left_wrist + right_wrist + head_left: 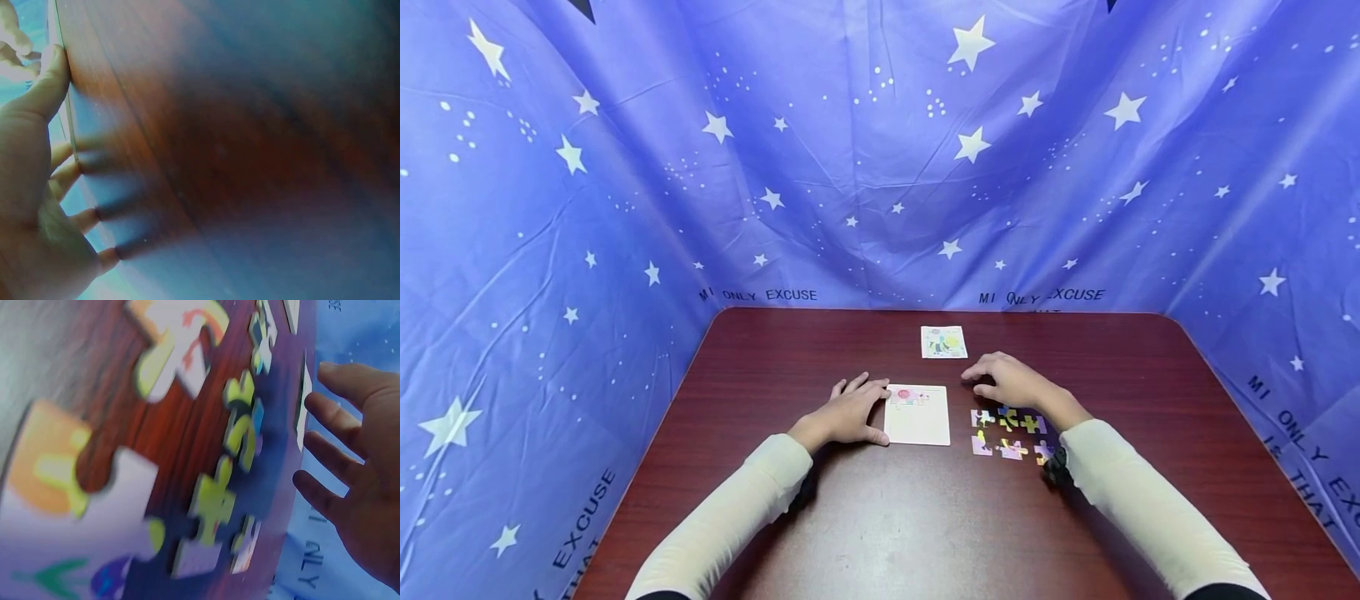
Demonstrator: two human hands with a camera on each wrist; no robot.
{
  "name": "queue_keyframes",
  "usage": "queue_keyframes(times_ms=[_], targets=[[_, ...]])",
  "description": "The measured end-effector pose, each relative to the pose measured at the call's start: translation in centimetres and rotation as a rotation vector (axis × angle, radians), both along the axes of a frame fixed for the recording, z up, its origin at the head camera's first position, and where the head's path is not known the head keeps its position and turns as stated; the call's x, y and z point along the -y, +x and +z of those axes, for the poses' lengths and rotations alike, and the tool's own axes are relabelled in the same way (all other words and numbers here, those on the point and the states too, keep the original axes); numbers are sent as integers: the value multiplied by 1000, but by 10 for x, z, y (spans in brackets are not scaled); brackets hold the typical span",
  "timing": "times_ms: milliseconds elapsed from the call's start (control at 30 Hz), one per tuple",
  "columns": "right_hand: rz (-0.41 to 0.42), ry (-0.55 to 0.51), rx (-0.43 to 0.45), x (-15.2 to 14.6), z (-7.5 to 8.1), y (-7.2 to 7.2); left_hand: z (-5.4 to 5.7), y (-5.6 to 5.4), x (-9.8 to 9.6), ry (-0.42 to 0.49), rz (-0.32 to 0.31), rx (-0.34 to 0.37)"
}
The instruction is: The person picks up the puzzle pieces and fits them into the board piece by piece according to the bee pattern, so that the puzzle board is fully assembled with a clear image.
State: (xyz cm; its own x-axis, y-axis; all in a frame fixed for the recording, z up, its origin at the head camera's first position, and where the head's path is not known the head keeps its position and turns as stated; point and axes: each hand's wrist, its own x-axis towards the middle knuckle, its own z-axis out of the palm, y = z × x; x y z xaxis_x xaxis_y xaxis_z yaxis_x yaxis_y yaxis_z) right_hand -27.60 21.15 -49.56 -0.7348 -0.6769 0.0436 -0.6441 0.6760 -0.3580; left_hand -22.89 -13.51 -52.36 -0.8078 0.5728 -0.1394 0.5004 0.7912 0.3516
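A white square board with a pink printed picture along its far edge lies mid-table. My left hand rests at its left side, fingertips at the far corner and thumb at the near one. In the left wrist view, that hand's thumb lies against the board's edge. To the right lie several loose jigsaw pieces, coloured lilac, yellow and white. My right hand is just beyond them, its fingers loosely bent; nothing shows in its grasp. The right wrist view shows this hand past a yellow-green piece.
A small printed card lies near the back of the dark red wooden table. A blue star-patterned cloth hangs round the back and both sides. A dark object is at the right wrist, beside the pieces.
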Motion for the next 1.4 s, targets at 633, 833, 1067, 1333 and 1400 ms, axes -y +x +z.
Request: queue_keyframes(times_ms=[633,833,1067,1333,1400], targets=[[-183,-56,-20,-67,-15,10,-1,0,0,-3,0,2],[-235,-82,-35,-83,-17,17,0,0,0,-5,-1,-1],[-242,-44,-7,-96,-16,22,1,-1,0,-16,1,-9],[-227,-3,10,-97,-18,21,1,0,0,-14,5,-4],[-228,12,9,-96,-20,22,0,0,0,-10,4,1]])
